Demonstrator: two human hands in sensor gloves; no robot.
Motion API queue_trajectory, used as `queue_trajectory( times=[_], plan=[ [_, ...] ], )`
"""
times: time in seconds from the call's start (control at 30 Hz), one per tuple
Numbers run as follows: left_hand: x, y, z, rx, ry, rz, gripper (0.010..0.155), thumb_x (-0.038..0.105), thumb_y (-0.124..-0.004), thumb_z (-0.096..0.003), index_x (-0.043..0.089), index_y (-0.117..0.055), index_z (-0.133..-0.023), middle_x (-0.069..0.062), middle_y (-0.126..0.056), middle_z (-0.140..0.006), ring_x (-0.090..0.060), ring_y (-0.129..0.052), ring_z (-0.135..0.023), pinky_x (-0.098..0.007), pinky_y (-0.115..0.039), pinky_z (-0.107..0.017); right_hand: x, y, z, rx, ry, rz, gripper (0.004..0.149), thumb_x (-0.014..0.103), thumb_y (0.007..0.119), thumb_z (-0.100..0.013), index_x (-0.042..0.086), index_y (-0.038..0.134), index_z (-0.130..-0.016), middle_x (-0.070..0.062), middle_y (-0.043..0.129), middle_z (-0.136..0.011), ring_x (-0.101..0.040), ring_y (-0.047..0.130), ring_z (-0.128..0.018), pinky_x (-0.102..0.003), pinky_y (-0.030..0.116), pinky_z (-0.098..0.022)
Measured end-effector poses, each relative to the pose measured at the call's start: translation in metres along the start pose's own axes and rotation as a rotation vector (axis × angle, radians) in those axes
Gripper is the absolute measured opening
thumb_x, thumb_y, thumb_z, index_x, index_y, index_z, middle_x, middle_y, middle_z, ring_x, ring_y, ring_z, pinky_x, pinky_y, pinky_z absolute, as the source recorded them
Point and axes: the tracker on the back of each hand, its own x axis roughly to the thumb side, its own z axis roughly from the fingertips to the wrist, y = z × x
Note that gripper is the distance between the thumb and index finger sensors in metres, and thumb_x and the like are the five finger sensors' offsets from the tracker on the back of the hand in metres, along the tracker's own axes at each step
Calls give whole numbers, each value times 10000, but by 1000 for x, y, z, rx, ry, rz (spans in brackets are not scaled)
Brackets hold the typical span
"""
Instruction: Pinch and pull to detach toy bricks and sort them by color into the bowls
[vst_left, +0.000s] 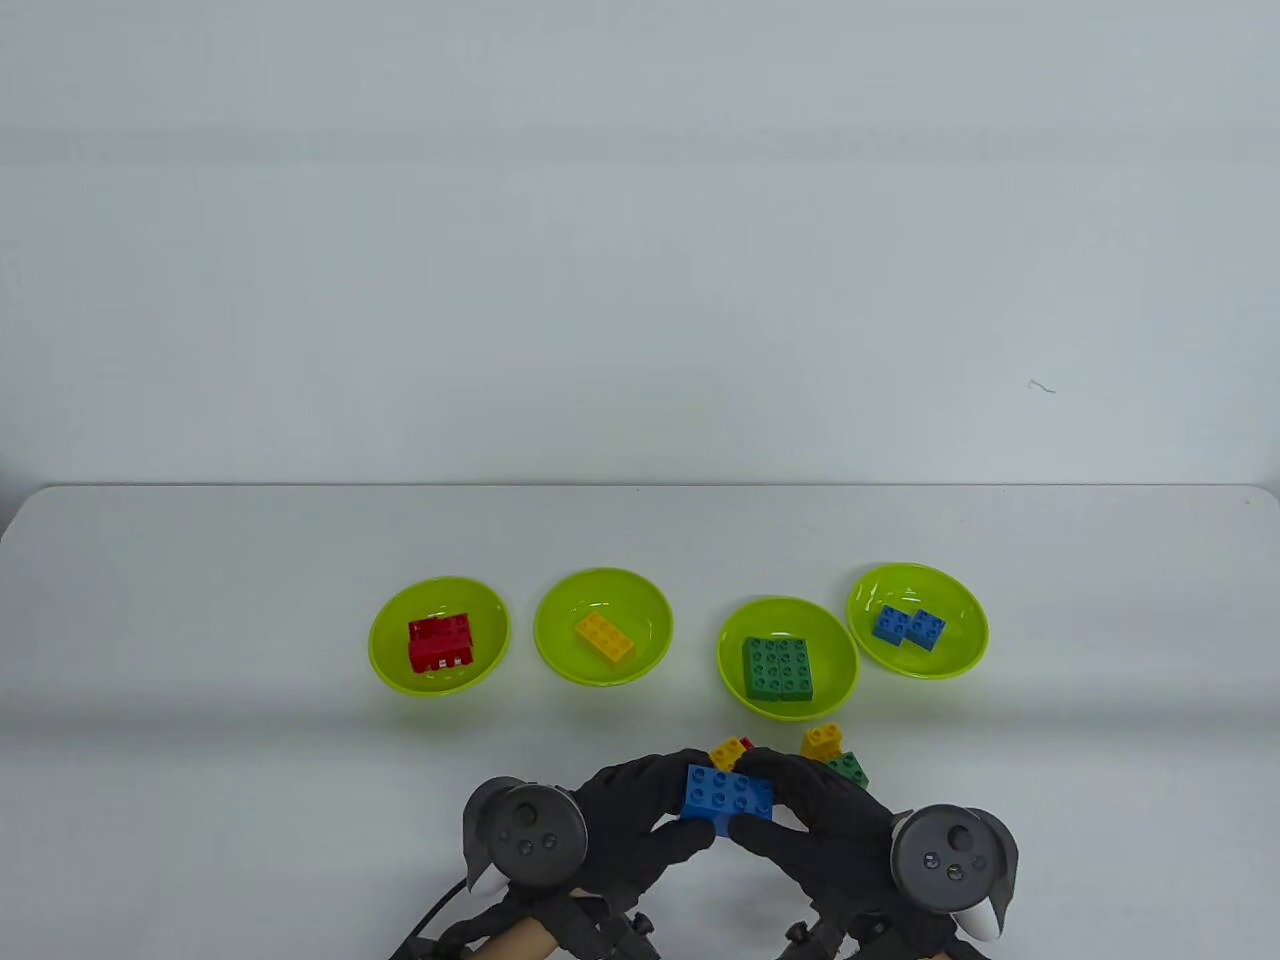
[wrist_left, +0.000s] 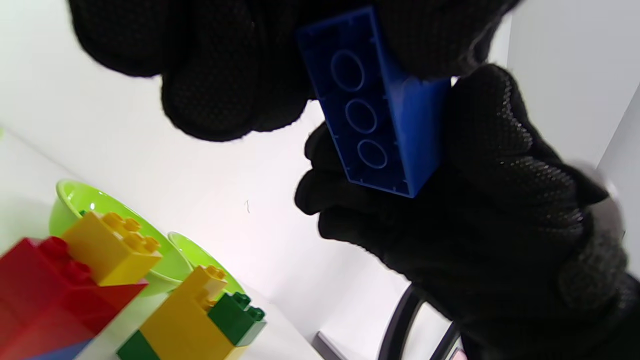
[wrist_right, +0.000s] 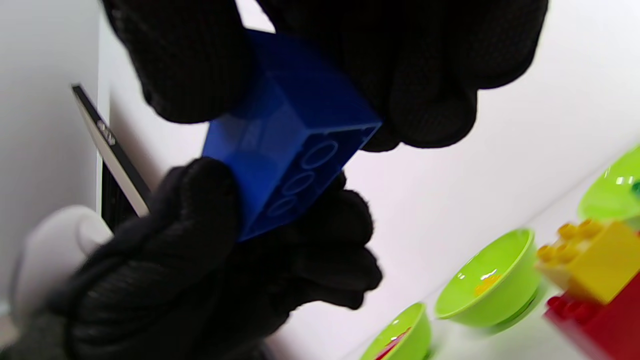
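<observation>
Blue plastic eight-stud toy brick (vst_left: 729, 797) is held above the table's near edge, long axis running left-right between my hands: left hand (vst_left: 640, 815) pinches one end, right hand (vst_left: 815, 815) the other. Blue-brick bowl (vst_left: 918, 621) lies far right, nearer my right hand.

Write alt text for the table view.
Both gloved hands, left hand and right hand, grip a blue brick at the table's near edge. Behind, four green bowls hold sorted red, yellow, green and blue bricks.

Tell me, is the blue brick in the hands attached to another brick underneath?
No, in the left wrist view the blue brick shows an open, bare underside between both gloved hands.
</observation>
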Motion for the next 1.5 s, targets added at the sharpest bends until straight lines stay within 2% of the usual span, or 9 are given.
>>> queue_trajectory(
  times=[0.07, 0.27, 0.5, 0.8, 0.87, 1.03, 1.13, 1.3, 1.5],
  plan=[
    [-1, -2, 2, 2, 5, 2, 668, 427, -721, -460, -34, -720, -944, -271, -895, -786, -372, -959, -641, -554, -751, -535, 3, 1, 0, -2, -18, 62, 603, 434, 806, -481, 32, 770, -928, -200, 900, -842, -404, 918, -714, -546, 700, -605],
    [6, 0, 2, -5, -85, -208, 675, 449, -705, -457, -19, -723, -943, -250, -903, -787, -349, -971, -647, -532, -767, -543, -4, 4, -1, 30, 56, -68, 583, 396, 824, -466, 21, 784, -911, -217, 907, -829, -423, 920, -700, -557, 698, -597],
    [-1, -1, 1, -64, 83, -30, 667, 431, -726, -456, -55, -753, -912, -285, -920, -736, -392, -969, -596, -567, -749, -513, 9, 6, 1, -3, -33, 182, 598, 420, 807, -463, 25, 789, -912, -209, 915, -822, -398, 933, -696, -542, 713, -597],
    [8, 2, 4, -55, -119, -208, 667, 405, -753, -422, -11, -721, -943, -261, -889, -804, -374, -950, -672, -551, -738, -566, -1, -3, -5, 64, 50, 9, 586, 419, 808, -462, 24, 808, -895, -199, 938, -793, -390, 954, -672, -538, 733, -585],
    [9, 1, 5, -49, -137, -260, 669, 429, -738, -426, 17, -713, -953, -223, -893, -817, -334, -962, -684, -518, -760, -574, -6, -2, -4, 104, 73, -141, 585, 399, 813, -471, 4, 805, -902, -226, 929, -798, -415, 939, -676, -555, 713, -590],
    [-2, -5, 3, -35, -42, -77, 660, 437, -747, -451, 12, -713, -954, -239, -886, -821, -355, -951, -688, -532, -743, -574, -5, -6, -1, 84, 96, -65, 590, 404, 812, -483, 22, 772, -932, -213, 902, -841, -405, 926, -710, -547, 707, -602],
    [-7, -3, 5, 0, 1, -24, 662, 437, -747, -456, 11, -702, -960, -241, -877, -828, -358, -944, -695, -533, -738, -576, -5, -16, -1, 14, 102, -65, 593, 398, 812, -494, 17, 756, -945, -224, 883, -856, -420, 906, -723, -555, 688, -608],
    [-10, 9, 5, 58, 35, 33, 662, 435, -749, -460, 11, -696, -967, -244, -872, -836, -362, -943, -701, -534, -736, -580, -16, -54, -7, -106, 142, 59, 595, 369, 801, -505, 13, 723, -975, -243, 849, -894, -439, 877, -756, -568, 662, -627],
    [-13, 17, 8, 87, 51, 43, 661, 435, -747, -464, 12, -694, -969, -244, -871, -839, -363, -942, -705, -536, -735, -581, -64, -92, -29, -174, 319, 256, 594, 323, 783, -520, 5, 675, -1010, -260, 796, -948, -461, 832, -809, -574, 626, -660]
  ],
)
